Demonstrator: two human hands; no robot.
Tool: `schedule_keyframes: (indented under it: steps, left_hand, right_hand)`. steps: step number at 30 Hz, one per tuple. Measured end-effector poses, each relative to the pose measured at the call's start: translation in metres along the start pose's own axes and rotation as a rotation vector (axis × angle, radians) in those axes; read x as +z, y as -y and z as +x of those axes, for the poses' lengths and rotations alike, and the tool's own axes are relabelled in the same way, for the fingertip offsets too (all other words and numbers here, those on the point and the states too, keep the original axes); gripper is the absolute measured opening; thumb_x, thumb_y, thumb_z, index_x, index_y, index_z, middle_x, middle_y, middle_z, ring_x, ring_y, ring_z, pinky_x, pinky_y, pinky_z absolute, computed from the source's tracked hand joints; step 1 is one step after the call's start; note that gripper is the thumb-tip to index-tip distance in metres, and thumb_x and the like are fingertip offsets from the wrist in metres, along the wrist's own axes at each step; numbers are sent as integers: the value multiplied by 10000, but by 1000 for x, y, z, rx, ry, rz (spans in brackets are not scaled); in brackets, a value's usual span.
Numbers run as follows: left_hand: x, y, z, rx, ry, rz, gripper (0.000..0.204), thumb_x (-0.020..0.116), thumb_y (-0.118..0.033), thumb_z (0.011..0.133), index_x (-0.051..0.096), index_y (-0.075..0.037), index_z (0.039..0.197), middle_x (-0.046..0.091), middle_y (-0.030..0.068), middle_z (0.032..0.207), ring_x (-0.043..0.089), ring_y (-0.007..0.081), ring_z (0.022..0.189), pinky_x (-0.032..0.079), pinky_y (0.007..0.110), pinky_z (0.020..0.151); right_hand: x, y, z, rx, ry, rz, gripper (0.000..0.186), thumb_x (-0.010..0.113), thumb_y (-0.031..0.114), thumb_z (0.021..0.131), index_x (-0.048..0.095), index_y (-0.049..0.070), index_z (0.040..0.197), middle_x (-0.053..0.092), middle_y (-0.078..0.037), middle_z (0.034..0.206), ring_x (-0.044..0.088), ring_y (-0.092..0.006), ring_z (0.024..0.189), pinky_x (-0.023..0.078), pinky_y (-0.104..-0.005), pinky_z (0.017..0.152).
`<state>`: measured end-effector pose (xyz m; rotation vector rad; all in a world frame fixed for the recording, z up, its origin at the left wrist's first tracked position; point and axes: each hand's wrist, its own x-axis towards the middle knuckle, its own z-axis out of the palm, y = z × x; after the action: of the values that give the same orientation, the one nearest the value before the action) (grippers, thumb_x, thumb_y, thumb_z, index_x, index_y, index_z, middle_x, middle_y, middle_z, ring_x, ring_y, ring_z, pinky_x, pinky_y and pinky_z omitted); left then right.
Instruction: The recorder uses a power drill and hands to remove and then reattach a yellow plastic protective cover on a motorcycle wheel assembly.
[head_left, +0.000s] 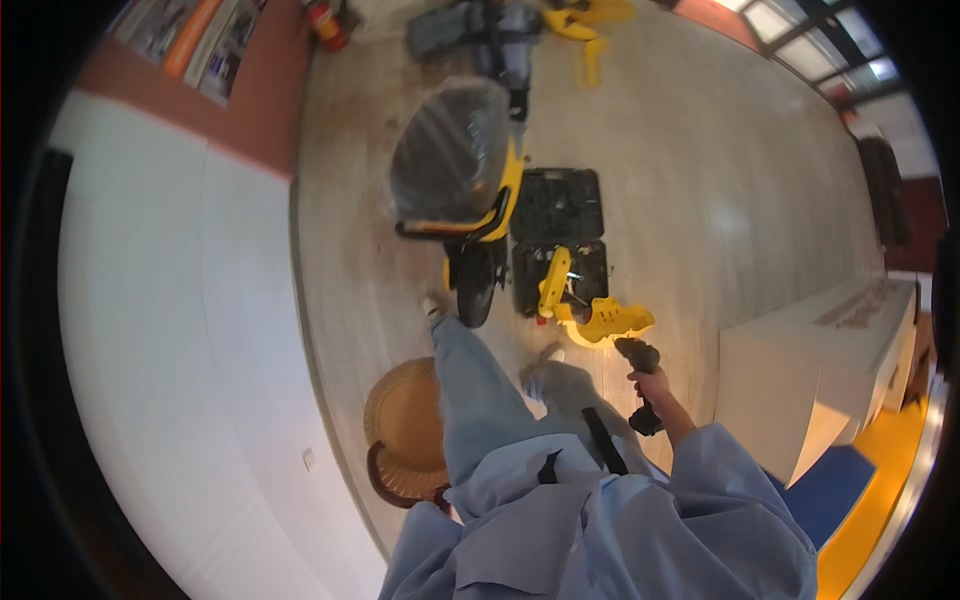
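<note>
My right hand [652,386] is wrapped round the grip of a black cordless drill [637,352], held upright beside my right leg. Light falls on the floor and on a yellow plastic cover [615,320] just beyond the drill. A long yellow piece [554,283] lies across the lower half of an open black tool case [558,204], with small tools inside. My left hand is hidden around my sleeve [425,520], close to the curved wooden arm of a chair [402,425]. Ahead of my left foot stands a yellow-framed wheeled vehicle [510,190] with a plastic-wrapped dark seat [450,150].
The vehicle's black wheel [476,285] is close to my left leg. A white wall [180,300] runs along the left, with a red fire extinguisher [327,25] farther off. A white box-shaped cabinet [800,350] stands at right. More yellow parts [590,40] lie at the far end.
</note>
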<state>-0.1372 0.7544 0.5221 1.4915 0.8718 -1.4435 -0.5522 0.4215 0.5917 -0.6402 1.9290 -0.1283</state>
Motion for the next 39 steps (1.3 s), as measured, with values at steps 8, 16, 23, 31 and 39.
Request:
schedule_keyframes:
  steps: [8,16,23,31,39]
  left_hand:
    - [-133,202,16,-234,114,-367,565,694,-109,727,503,-19,1252,636,162,1057,608,256,1008,496,419,874]
    - [-62,292,36,233,-232,-131,645,704,-205,753,467,-66,1336,615,164,1130,574,311,1092,453,475,940]
    - [-16,264,101,300,-234,85,647,714,-212,746,470,-61,1325,609,166,1137,569,316,1095,454,479,937]
    - [8,195,220,464,-100,521,650,725,-220,737,473,-54,1312,602,168,1146,564,321,1099,455,483,933]
    - [61,130,284,603,166,1044,653,737,-228,729,477,-48,1300,595,170,1154,559,327,1103,457,488,930]
  right_hand:
    - [47,35,12,41,69,-46,295,694,67,759,610,69,1042,549,-11,673,525,-116,532,446,-269,490]
    - [131,47,47,124,91,-119,220,693,68,777,580,66,966,537,-17,674,531,-123,544,429,-273,484]
    - [211,23,128,94,255,-88,101,660,130,815,593,69,860,552,-25,665,521,-137,550,408,-269,514]
    - [272,-44,221,336,315,193,143,652,140,828,582,62,925,555,-43,679,507,-135,569,410,-268,526]
    - [284,-77,240,377,328,398,106,646,108,825,576,53,881,538,-35,674,497,-131,539,419,-283,509]
